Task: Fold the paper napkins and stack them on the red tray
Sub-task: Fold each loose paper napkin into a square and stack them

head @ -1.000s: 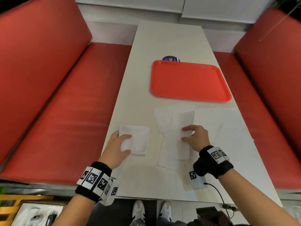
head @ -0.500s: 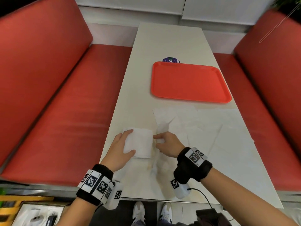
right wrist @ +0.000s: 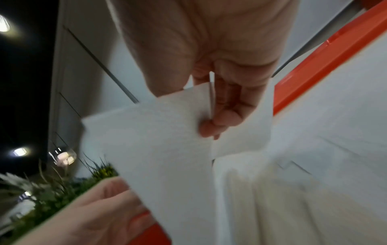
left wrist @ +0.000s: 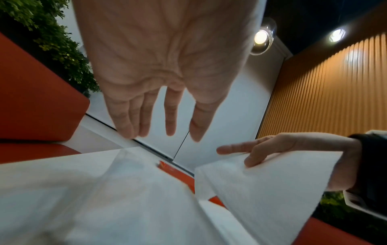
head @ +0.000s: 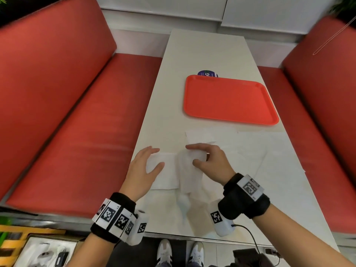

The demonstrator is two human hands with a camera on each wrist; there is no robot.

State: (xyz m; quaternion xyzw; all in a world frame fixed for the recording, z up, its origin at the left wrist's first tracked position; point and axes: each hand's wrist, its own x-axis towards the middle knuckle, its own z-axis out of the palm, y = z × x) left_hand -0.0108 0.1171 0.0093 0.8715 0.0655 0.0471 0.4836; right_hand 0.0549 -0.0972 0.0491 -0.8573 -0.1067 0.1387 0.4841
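While right hand [head: 211, 162] pinches napkin [head: 189, 170] (lifted), left hand [head: 143, 170] hovers

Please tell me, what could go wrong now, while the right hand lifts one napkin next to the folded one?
1. The right hand pinches the lifted napkin only near its upper end; the lower end hangs loose and may drag or crumple on the table.
2. The left hand lies with straight fingers on the folded napkin, not gripping, so it may slide or unfold.
3. The loose napkins overlap, so one could be pulled along.
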